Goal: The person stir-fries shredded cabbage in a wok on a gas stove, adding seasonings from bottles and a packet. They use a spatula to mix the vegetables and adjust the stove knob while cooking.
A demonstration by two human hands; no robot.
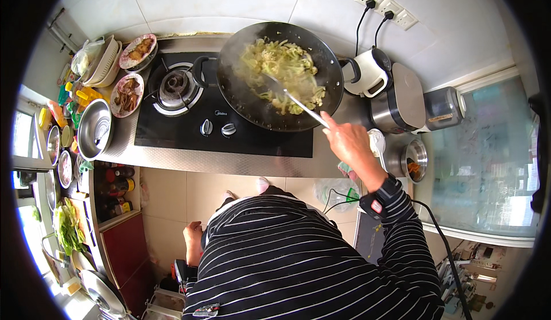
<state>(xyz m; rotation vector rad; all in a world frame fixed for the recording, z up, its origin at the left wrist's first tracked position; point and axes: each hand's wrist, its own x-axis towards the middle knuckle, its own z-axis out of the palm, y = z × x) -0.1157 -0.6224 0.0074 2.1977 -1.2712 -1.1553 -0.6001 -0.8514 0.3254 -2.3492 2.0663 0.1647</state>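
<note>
My right hand [349, 144] grips the handle of a metal spatula [303, 106], whose blade end reaches into the chopped cauliflower [275, 66]. The pale green and yellow pieces lie in a large black two-handled wok [236, 98], and steam drifts over its left part. Beneath the wok is a black Midea gas cooktop [271, 143] with two knobs. My left hand [193, 237] hangs low at my left side, well away from the counter. Its fingers are partly hidden, and I see nothing held in it.
A bare burner [174, 85] lies left of the wok. Farther left are a plate of cooked meat [127, 95], a plate of browned food [137, 52] and a steel bowl [94, 130]. On the right stand a white kettle [366, 72], a rice cooker [398, 98] and a small steel bowl [414, 161].
</note>
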